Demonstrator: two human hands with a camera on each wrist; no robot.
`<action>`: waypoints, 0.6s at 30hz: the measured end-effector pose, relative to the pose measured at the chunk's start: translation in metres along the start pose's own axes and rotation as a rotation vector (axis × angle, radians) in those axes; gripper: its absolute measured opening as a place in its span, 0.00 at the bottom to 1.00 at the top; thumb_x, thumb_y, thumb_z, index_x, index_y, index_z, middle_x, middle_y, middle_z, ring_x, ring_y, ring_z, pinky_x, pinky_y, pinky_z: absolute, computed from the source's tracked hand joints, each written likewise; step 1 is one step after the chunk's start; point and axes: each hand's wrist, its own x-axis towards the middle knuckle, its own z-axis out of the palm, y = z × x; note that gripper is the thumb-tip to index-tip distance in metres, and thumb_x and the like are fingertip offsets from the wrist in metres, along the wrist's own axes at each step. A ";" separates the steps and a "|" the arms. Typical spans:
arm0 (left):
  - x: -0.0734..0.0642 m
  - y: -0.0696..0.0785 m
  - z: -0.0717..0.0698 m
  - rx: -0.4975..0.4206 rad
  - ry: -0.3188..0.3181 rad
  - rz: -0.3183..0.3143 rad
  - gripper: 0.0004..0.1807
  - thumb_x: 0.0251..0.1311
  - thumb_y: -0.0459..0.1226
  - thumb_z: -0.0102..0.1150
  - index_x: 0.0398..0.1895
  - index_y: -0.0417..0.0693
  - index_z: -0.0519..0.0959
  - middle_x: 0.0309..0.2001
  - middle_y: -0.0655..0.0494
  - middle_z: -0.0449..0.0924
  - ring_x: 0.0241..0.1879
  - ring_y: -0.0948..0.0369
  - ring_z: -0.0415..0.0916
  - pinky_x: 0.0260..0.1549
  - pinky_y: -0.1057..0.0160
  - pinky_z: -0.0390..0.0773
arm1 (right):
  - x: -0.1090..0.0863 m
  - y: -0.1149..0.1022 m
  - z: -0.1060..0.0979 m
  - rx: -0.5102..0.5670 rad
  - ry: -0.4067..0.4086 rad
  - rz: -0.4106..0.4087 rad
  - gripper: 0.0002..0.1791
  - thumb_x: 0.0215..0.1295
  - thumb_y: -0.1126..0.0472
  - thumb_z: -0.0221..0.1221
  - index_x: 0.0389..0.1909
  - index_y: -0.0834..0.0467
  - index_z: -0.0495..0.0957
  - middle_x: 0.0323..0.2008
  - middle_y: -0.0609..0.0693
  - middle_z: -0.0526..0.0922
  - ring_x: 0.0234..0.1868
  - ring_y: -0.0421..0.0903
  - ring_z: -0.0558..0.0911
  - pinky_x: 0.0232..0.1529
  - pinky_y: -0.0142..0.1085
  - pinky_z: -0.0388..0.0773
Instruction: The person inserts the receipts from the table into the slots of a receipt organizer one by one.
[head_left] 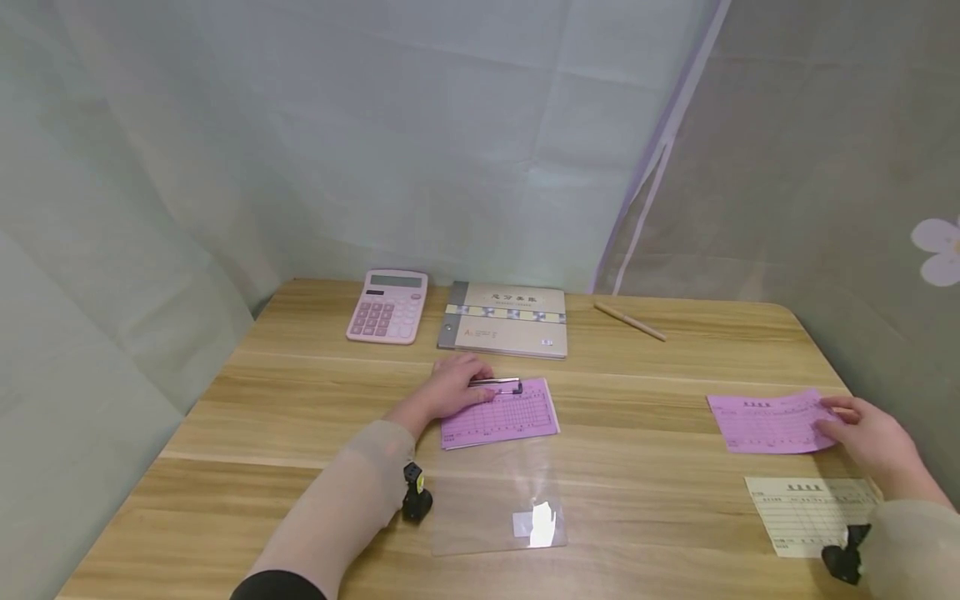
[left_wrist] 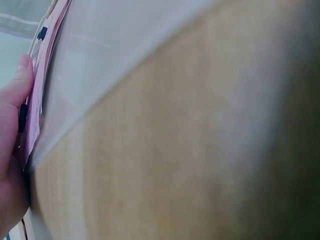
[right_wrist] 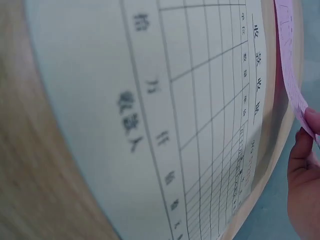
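A clear clipboard (head_left: 495, 492) lies on the table with printed pink slips (head_left: 517, 417) under its metal clip. My left hand (head_left: 455, 387) grips the clipboard at the clip, the thumb lying over the top of the slips. In the left wrist view the left hand (left_wrist: 12, 120) shows at the edge, the thumb beside the pink sheets. Over at the right, my right hand (head_left: 873, 437) pinches a single pink receipt slip (head_left: 768, 423) by its right end, with a pale yellow receipt slip (head_left: 806, 508) nearer me. That yellow slip (right_wrist: 210, 110) fills much of the right wrist view.
At the back of the wooden table (head_left: 637, 475) lie a pink calculator (head_left: 387, 307), a ledger book (head_left: 506, 325) and a tan pen (head_left: 630, 321). Grey curtains (head_left: 450, 150) hang behind the table. A small black camera mount sits on each sleeve.
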 end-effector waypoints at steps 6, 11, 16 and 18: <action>0.000 0.000 0.001 0.002 0.006 0.007 0.17 0.58 0.52 0.59 0.46 0.55 0.76 0.45 0.61 0.73 0.53 0.58 0.66 0.58 0.50 0.55 | -0.001 0.000 0.001 -0.004 -0.005 -0.028 0.33 0.68 0.46 0.52 0.59 0.71 0.62 0.52 0.77 0.63 0.49 0.72 0.62 0.48 0.65 0.56; 0.001 0.001 0.001 -0.003 0.007 0.007 0.18 0.57 0.52 0.59 0.47 0.55 0.76 0.46 0.61 0.73 0.53 0.57 0.65 0.58 0.50 0.55 | -0.002 -0.005 0.002 -0.009 -0.021 -0.079 0.36 0.67 0.42 0.51 0.57 0.72 0.64 0.52 0.78 0.63 0.50 0.73 0.63 0.48 0.65 0.57; 0.002 -0.002 0.002 -0.004 0.007 0.005 0.18 0.58 0.52 0.59 0.47 0.55 0.76 0.46 0.61 0.73 0.53 0.58 0.65 0.58 0.50 0.54 | 0.002 -0.028 0.005 0.022 -0.054 -0.168 0.34 0.68 0.43 0.49 0.58 0.70 0.65 0.53 0.76 0.66 0.51 0.71 0.65 0.45 0.62 0.62; 0.002 -0.003 0.003 -0.004 0.009 0.005 0.18 0.57 0.52 0.59 0.47 0.55 0.76 0.46 0.61 0.73 0.53 0.58 0.65 0.58 0.50 0.54 | 0.003 -0.042 0.008 0.031 -0.043 -0.222 0.32 0.68 0.45 0.50 0.58 0.69 0.67 0.50 0.73 0.70 0.48 0.66 0.70 0.42 0.56 0.67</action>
